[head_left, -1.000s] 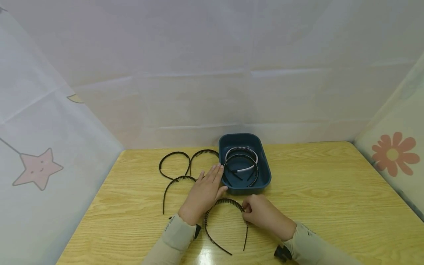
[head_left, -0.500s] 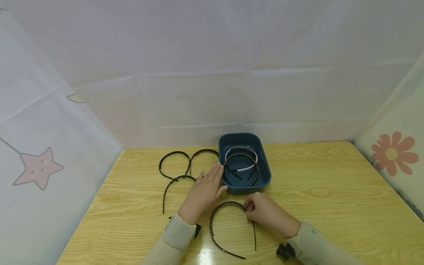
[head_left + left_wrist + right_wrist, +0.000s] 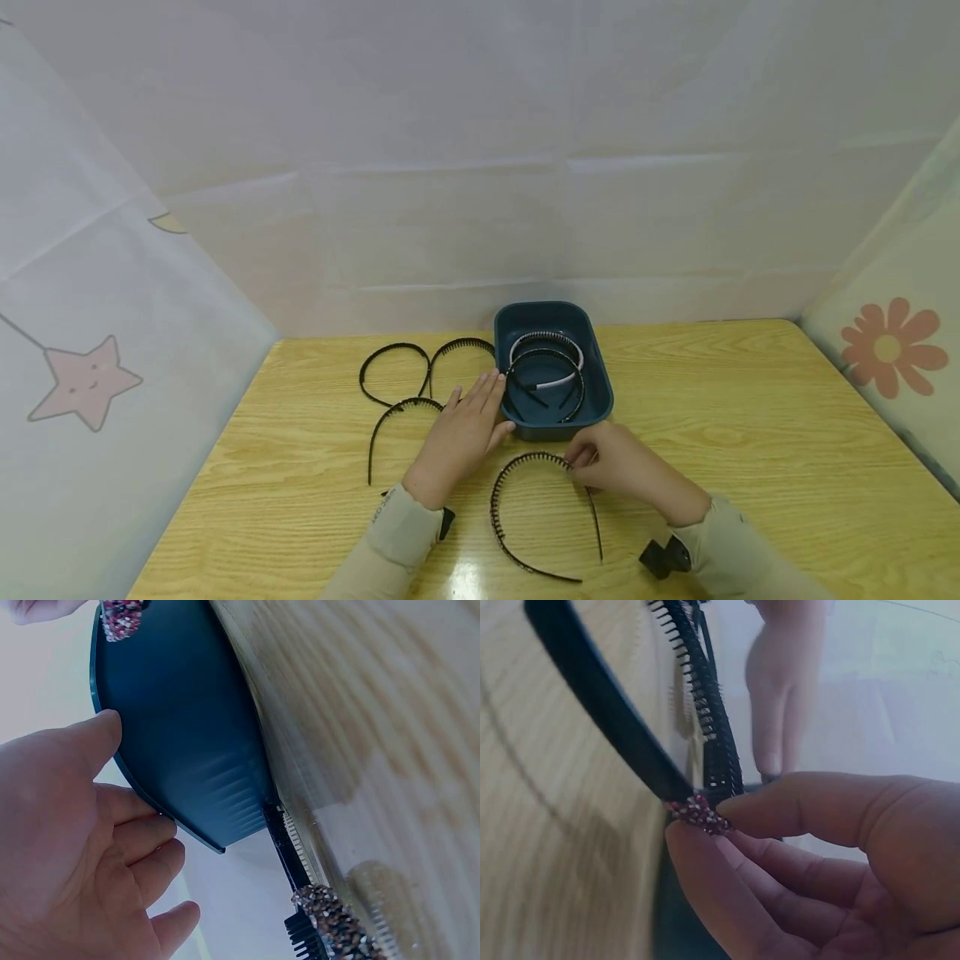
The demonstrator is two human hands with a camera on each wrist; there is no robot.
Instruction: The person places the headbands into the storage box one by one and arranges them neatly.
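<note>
My right hand point(image 3: 611, 462) pinches a black toothed headband point(image 3: 495, 503) by the right side of its arch, in front of the bin. The right wrist view shows thumb and finger on a sparkly pink patch point(image 3: 696, 814) of this band. My left hand point(image 3: 459, 435) lies with fairly straight fingers along the left rim of a dark blue bin point(image 3: 558, 432); in the left wrist view its thumb and fingers touch the rim point(image 3: 135, 782). Inside the bin are a white headband point(image 3: 558, 383) and a black one point(image 3: 582, 390), overlapping.
Left of the bin, several black headbands lie on the wooden table point(image 3: 750, 433): a thin one point(image 3: 363, 375), a toothed one point(image 3: 465, 341) against the bin, and another point(image 3: 371, 446) partly behind my left hand. A pale sheet point(image 3: 450, 208) hangs behind the table.
My right hand has moved to the right and slightly up with the held headband, whose ends now point further right. My left hand and the bin have stayed in place.
</note>
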